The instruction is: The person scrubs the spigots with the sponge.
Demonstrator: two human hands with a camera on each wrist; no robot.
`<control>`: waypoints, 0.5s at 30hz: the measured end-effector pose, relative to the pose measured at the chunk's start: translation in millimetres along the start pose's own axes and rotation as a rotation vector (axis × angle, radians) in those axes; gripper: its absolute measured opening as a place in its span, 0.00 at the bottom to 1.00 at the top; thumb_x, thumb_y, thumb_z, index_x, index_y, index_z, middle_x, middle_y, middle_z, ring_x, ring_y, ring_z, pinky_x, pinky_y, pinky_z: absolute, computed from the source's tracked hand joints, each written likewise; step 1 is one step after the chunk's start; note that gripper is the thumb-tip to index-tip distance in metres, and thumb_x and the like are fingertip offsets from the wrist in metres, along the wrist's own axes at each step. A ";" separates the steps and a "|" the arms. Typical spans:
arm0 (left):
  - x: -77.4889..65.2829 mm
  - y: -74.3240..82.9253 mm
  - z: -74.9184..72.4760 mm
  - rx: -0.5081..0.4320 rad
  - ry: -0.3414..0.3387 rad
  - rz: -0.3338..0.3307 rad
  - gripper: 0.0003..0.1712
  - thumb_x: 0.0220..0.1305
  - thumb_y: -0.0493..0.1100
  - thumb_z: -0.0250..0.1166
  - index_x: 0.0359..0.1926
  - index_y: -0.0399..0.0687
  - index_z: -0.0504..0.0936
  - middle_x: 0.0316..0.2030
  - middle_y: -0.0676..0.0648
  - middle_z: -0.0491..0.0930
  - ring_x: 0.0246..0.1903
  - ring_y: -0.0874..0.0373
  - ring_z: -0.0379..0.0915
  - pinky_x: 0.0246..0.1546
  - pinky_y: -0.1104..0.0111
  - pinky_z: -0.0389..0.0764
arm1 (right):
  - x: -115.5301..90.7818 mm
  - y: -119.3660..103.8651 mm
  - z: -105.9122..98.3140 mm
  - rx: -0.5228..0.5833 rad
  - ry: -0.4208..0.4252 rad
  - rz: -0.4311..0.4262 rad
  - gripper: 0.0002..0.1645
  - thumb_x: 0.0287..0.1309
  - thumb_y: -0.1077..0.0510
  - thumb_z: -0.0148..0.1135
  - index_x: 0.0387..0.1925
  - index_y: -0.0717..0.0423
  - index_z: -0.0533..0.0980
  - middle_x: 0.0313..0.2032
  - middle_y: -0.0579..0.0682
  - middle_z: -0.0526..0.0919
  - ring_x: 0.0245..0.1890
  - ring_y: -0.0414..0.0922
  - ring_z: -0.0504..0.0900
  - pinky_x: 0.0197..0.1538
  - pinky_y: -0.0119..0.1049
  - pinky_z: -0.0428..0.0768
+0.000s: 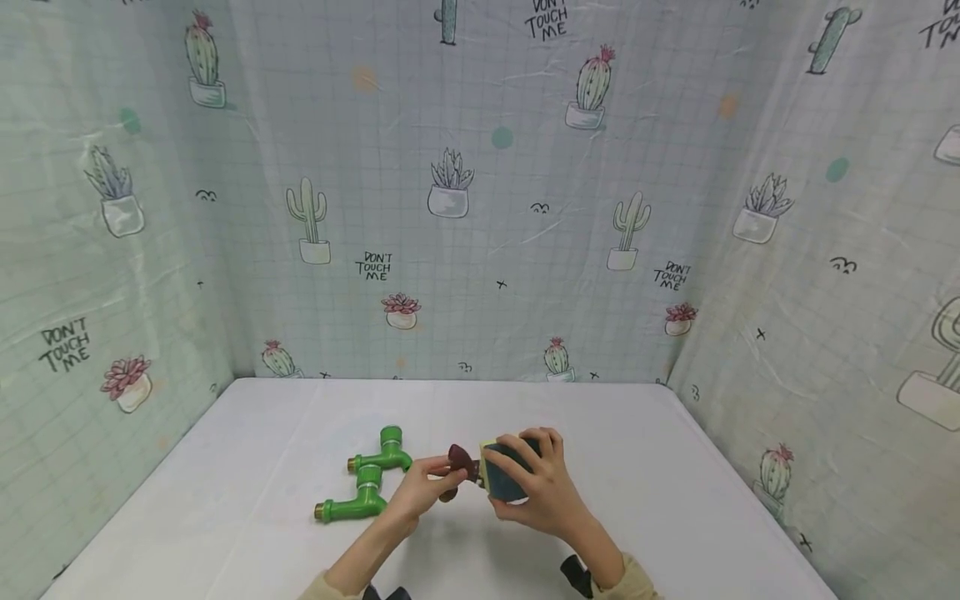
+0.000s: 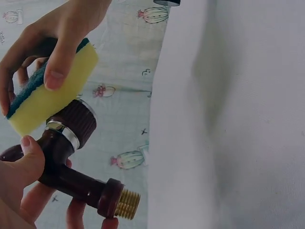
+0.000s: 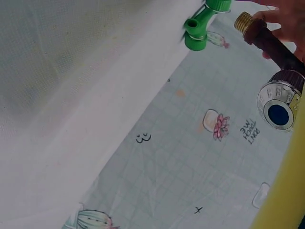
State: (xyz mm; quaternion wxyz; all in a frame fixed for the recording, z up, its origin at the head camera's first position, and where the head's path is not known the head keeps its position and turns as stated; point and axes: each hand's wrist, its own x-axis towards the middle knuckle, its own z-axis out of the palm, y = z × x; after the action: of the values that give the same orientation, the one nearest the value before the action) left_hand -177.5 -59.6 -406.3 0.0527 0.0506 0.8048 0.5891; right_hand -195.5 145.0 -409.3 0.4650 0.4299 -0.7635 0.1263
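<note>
A dark maroon tap with a brass threaded end is held by my left hand, the thumb on its body and the fingers below, as the left wrist view shows. My right hand grips a sponge, yellow with a dark green scouring side. The sponge's yellow face lies against the tap's ribbed knob. In the right wrist view the knob's chrome end with a blue centre faces the camera, beside the sponge's yellow edge. Both hands are above the table.
Two green taps with brass ends, one farther back and one nearer, lie on the white table left of my hands. A cactus-printed curtain stands around the table's back and sides.
</note>
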 end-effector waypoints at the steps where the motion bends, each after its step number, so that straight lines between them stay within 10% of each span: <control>1: 0.4 -0.1 0.8 0.003 0.017 0.016 0.25 0.55 0.53 0.62 0.46 0.37 0.78 0.42 0.36 0.74 0.41 0.47 0.72 0.37 0.54 0.74 | 0.2 0.5 0.0 -0.003 -0.001 0.002 0.37 0.30 0.42 0.69 0.50 0.44 0.73 0.47 0.47 0.73 0.44 0.49 0.63 0.45 0.48 0.58; 8: 3.4 -0.5 -0.9 -0.045 0.047 0.025 0.36 0.57 0.60 0.57 0.54 0.32 0.70 0.41 0.37 0.71 0.41 0.45 0.74 0.38 0.47 0.76 | -2.9 5.6 -2.4 -0.012 -0.020 0.023 0.41 0.25 0.43 0.72 0.50 0.43 0.73 0.48 0.46 0.73 0.45 0.49 0.63 0.46 0.48 0.58; 15: 5.0 0.7 -8.0 -0.131 -0.066 0.003 0.42 0.56 0.62 0.55 0.57 0.31 0.65 0.48 0.31 0.71 0.45 0.41 0.74 0.38 0.42 0.75 | -10.9 20.7 -7.4 -0.016 -0.002 0.086 0.29 0.46 0.38 0.55 0.49 0.45 0.73 0.48 0.49 0.72 0.44 0.50 0.63 0.45 0.50 0.58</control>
State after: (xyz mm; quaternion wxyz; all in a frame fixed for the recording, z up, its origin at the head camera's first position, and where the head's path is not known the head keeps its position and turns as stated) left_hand -183.6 -66.2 -403.4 0.0812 0.0676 0.7621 0.6388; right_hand -204.9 167.6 -410.0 0.4618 0.3930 -0.7828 0.1397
